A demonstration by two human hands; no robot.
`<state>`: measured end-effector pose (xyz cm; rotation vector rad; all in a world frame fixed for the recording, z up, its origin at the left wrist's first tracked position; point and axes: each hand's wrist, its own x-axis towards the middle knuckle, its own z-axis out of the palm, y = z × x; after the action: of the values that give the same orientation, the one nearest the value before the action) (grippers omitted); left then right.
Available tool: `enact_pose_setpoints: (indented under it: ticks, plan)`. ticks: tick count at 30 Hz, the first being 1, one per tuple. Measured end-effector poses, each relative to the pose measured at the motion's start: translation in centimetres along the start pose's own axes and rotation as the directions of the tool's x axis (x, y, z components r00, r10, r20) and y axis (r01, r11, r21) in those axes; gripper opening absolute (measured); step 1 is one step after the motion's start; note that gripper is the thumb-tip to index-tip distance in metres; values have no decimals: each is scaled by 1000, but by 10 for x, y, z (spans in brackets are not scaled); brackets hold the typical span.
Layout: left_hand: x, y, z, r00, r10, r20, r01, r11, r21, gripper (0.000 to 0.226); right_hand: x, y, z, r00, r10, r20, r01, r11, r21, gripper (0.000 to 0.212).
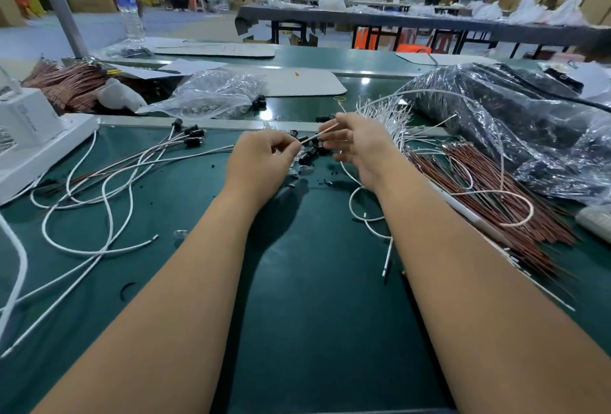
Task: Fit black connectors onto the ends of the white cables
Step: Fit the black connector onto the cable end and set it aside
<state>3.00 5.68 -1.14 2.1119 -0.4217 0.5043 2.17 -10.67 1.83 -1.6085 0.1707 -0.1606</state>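
Here both hands pinch white cable; left fingers hide connector, if any.

bright overhead light | glare on plastic bag | edges warped

Both forearms are bare to the frame's edge, with no sleeves, gloves, rings or watch showing.

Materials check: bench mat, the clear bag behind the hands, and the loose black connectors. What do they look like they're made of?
Bench mat: looks like green rubber or vinyl, matte with soft glare patches.
Clear bag: thin plastic film, glossy; crinkles and sharp highlights show it.
Black connectors: probably moulded plastic, dull black, slight sheen; too small to be sure.
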Motion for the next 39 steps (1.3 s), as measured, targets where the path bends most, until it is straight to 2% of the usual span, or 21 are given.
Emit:
enact_pose_setpoints:
  ticks: [2, 4, 7, 10, 13, 18, 25, 29, 33, 39]
  plan:
    - [-1, 0, 2, 999, 24, 22, -24, 1000, -2, 12, -3, 3, -1, 991, -41, -125, 46, 998, 36, 34]
    - [0, -1, 4, 997, 49, 59, -52, 997, 50, 21, -5, 9, 0, 967, -46, -251, 86, 985, 148, 29]
    - [0, -3, 12, 978, 60, 200, -115, 955, 273, 41, -11, 16, 2, 964, -19, -265, 104, 944, 312, 28]
    - [1, -3, 16, 950, 50, 310, -171, 911, 376, 46, -14, 20, 3, 968, -46, -246, 120, 948, 294, 13]
    - [2, -3, 15, 957, 78, 279, -184, 908, 376, 42, -16, 21, 3, 968, -70, -242, 131, 960, 247, 3]
    - [1, -2, 11, 977, 44, 210, -122, 920, 372, 30, -21, 19, 2, 972, -73, -225, 132, 956, 261, 17]
    - [-5, 0, 5, 980, 29, 197, -80, 963, 256, 13, -22, 20, 5, 980, -78, -184, 119, 968, 221, 17]
    - [-7, 0, 4, 981, 64, 181, -105, 968, 227, 19, -23, 20, 5, 981, -78, -179, 120, 965, 235, 16]
    - [-5, -3, 7, 978, 63, 200, -121, 948, 296, 23, -24, 20, 6, 981, -83, -175, 121, 969, 217, 18]
    - [-4, 0, 2, 996, 40, 74, -46, 995, 84, 21, -25, 20, 4, 977, -93, -190, 140, 958, 251, 15]
